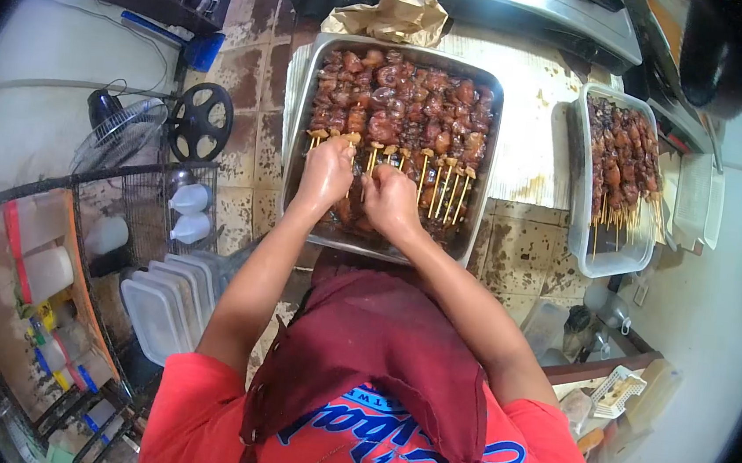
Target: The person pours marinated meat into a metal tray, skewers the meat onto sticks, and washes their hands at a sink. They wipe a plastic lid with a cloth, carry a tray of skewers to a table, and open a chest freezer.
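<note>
A deep metal tray (496, 128) in front of me holds rows of raw-looking, dark, glossy meat skewers (400, 102), with their bamboo sticks pointing towards me. My left hand (327, 173) is closed around stick ends at the left of the row, its fingertips against the lowest meat pieces. Just right of it, my right hand (393, 200) is closed too, pinching a stick between thumb and fingers. The exact number of sticks in each hand is hidden. Dark marinade and loose meat show in the tray below the hands.
At the right stands a clear plastic container (577, 241) of more skewers. Crumpled brown paper (399, 13) lies behind the tray, near a metal stove (462, 1). A fan (129, 127) and several plastic lids (157, 310) are on the left.
</note>
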Available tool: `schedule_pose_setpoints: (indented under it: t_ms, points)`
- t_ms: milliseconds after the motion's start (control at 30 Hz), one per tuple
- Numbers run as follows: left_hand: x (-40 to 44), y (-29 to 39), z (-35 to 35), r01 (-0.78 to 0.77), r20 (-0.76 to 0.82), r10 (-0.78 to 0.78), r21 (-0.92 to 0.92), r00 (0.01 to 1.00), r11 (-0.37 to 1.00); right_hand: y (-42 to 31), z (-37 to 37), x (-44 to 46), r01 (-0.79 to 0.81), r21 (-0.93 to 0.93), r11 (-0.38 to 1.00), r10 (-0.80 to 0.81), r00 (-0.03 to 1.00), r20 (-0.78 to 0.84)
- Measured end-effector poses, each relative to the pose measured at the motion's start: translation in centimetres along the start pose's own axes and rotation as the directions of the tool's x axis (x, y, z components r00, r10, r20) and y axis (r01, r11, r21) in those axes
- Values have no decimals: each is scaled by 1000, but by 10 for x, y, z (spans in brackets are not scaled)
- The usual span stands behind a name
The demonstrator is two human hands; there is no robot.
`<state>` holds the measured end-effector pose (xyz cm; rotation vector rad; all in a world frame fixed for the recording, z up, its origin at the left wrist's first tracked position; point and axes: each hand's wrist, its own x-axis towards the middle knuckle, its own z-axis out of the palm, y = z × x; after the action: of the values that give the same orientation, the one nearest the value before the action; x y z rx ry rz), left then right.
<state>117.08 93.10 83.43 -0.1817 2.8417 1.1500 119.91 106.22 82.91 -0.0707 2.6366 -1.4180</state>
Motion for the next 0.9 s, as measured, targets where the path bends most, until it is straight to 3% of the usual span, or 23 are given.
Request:
schedule_pose_setpoints:
  t_ms: [100,300,400,567,833,867,900]
  points:
    - [7,-9,6,-68,-43,72,82,997,994,4,13,9,-61,-36,997,63,996,57]
    - [0,9,-14,38,-15,-39,-13,999,999,-7,-4,-1,-55,27,998,55,998,3]
    - [3,-6,2,-109,-73,115,74,991,991,-10,-12,-5,-82,68,994,82,997,3]
    - [10,-15,16,-97,-48,105,150,993,984,6,13,12,-66,-77,995,70,996,49]
    - [12,-6,2,-147,30,144,236,989,961,-3,21,22,-113,-54,992,117,990,83]
    - [12,1,-6,-121,88,100,285,991,951,-5,18,22,-115,-53,992,122,982,147]
    - [15,14,-16,-38,28,31,347,999,937,-8,13,21,-120,-57,991,129,970,205]
